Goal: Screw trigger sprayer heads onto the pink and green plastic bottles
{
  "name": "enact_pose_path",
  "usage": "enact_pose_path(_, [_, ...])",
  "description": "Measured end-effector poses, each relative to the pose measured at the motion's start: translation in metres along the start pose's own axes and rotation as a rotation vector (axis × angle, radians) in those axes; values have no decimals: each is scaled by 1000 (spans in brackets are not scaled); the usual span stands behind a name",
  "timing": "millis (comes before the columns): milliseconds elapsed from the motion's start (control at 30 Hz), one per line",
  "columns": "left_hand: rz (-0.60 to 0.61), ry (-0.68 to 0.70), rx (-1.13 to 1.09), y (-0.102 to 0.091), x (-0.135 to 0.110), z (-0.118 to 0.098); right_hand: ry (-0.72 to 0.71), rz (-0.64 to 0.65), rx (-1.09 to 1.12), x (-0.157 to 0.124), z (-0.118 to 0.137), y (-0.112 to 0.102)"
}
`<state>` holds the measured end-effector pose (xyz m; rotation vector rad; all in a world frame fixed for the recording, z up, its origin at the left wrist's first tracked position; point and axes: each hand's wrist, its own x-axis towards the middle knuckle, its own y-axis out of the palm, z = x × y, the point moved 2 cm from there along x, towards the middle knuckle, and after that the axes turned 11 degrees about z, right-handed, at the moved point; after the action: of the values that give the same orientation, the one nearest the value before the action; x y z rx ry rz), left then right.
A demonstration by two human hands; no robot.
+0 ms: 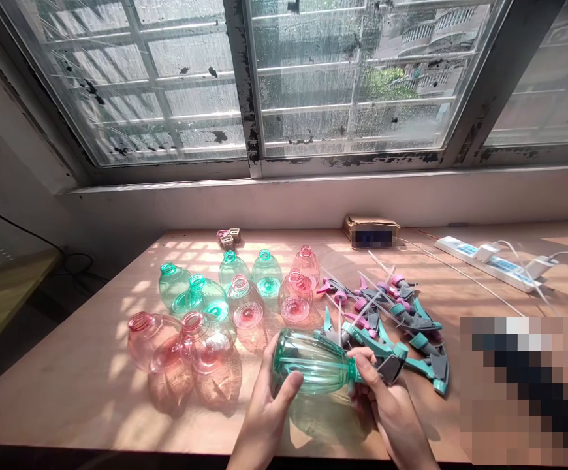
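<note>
A clear green plastic bottle [313, 362] lies sideways above the table's front, its neck pointing right. Wrapped round its base end is my left hand [270, 401], thumb on the near side. At the neck, my right hand [384, 395] closes its fingers on a grey and teal trigger spray head [390, 367]. The spray head sits against the bottle's mouth; whether its collar is threaded on is hidden by my fingers. Just beyond my right hand lies a pile of pink, teal and grey spray heads [375, 307] with thin white tubes.
Several open green bottles [233, 269] and pink bottles [249, 312] stand on the wooden table [93, 378] to the left. Small square blocks [228, 239] and a cardboard box [371, 232] are at the back. A white power strip [484, 262] with cables lies right. A blurred patch covers the lower right.
</note>
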<state>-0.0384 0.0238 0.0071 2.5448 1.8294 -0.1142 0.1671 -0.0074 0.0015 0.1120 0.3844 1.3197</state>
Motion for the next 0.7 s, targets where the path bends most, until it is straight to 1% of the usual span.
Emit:
enact_pose_path(267, [8, -26, 18, 0, -1, -4, 2, 11, 12, -1, 3, 3])
enact_pose_path(400, [7, -29, 13, 0, -1, -4, 14, -8, 14, -2, 4, 4])
enact_pose_path(700, [13, -15, 35, 0, -1, -5, -18, -17, 0, 0, 3, 3])
